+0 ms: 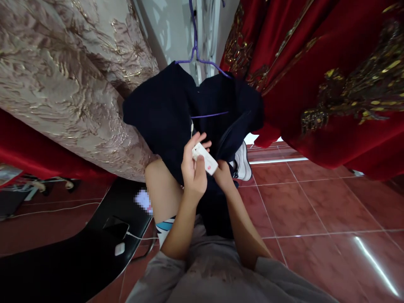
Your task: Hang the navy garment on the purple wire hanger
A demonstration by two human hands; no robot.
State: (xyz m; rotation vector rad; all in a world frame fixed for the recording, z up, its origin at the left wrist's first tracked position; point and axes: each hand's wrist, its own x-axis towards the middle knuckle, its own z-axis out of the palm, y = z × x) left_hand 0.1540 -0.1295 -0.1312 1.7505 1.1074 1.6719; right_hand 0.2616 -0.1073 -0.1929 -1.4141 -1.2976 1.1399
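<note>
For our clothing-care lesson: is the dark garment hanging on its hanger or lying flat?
Hanging. The dark garment drapes from the purple hanger, whose hook rises above it; both hands work at its lower part.

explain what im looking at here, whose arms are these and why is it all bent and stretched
This is one picture from a camera worn on a person's head, looking forward and down, so the arms coming up from the bottom edge are the wearer's own. The wide lens bends the edges.

The left hand grips a small white device with a pink mark. The right hand touches its lower end and the dark navy garment behind it, which hangs on a purple hanger.

Around it hang a beige brocade fabric and a red gold-embroidered garment. Below are red floor tiles, a white sneaker, and a black seat holding a phone on a charging cable.
</note>
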